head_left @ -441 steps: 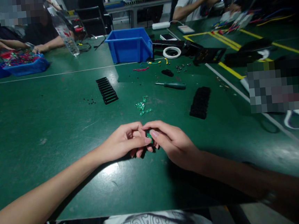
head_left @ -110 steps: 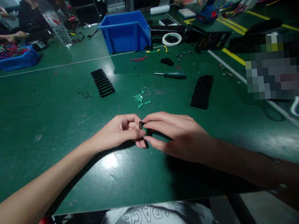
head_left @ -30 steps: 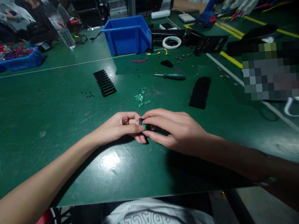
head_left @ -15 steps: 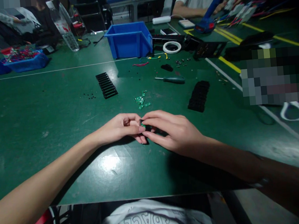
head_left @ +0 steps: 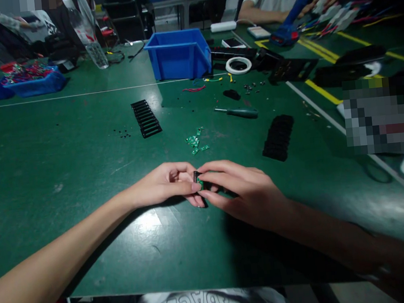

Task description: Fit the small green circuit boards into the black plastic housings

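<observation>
Between my hands is a small black plastic housing (head_left: 195, 176) with a little green circuit board (head_left: 200, 182) at its face. My left hand (head_left: 173, 184) pinches the piece, thumb pressed on the board side and fingers behind. From the right, the fingertips of my right hand (head_left: 240, 186) close on the same piece and cover much of it. Just beyond the hands lies a loose pile of small green circuit boards (head_left: 194, 142). A row of slotted black parts (head_left: 146, 118) lies to the left, and a stack of black parts (head_left: 278, 137) to the right.
A green-handled screwdriver (head_left: 241, 113) lies beyond the boards. Behind it stand a blue bin (head_left: 176, 57) and a white ring (head_left: 238, 65). A water bottle (head_left: 89, 38) and a blue tray of wires (head_left: 35, 81) are far left. Across the table, a co-worker's arm (head_left: 264, 14) is near a blue power drill (head_left: 288, 26).
The whole view has shifted a little, so the table items appear lower and further right. Both hands keep their hold on the black housing, with only slight finger movement.
</observation>
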The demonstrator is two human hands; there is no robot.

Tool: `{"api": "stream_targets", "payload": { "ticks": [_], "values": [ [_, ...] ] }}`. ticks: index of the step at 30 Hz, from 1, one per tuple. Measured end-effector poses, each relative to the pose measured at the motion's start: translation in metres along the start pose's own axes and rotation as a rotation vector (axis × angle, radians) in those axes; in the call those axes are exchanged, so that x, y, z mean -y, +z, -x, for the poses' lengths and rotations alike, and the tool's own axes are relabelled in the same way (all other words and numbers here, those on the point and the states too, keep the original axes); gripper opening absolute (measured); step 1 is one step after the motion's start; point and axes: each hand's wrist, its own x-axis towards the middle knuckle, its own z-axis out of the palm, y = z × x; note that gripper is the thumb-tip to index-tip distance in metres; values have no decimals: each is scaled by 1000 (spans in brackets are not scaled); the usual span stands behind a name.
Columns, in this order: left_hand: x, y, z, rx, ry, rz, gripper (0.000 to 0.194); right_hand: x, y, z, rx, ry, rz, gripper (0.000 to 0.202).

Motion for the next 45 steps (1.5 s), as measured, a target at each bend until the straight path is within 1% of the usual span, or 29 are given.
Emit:
{"api": "stream_targets", "payload": {
  "ticks": [4, 9, 15, 24, 27, 32, 38, 45],
  "values": [
    [0, 0, 0, -5, 3, -5, 12, 1, 0, -1, 9, 2, 5, 19],
    [2, 0, 0, -9, 9, -7, 14, -2, 2, 0, -16, -67, 7, 20],
    [3, 0, -1, -34, 15, 15, 20, -5, 1, 0, -28, -77, -61, 19],
    [7, -4, -2, -11, 55, 109, 25, -5, -1, -9, 17, -60, -183, 22],
    [7, -3, -2, -14, 54, 95, 26, -6, -2, -9, 41, -70, -174, 25],
    [3, 3, -2, -89, 37, 13, 32, -7, -5, -5, 100, -85, -94, 26],
    [2, 4, -3, -84, 6, -42, 32, -7, -8, -2, 95, -108, -18, 23],
    [7, 0, -3, -66, 15, -37, 27, -8, -6, -2, 59, -115, -28, 20]
  ]
}}
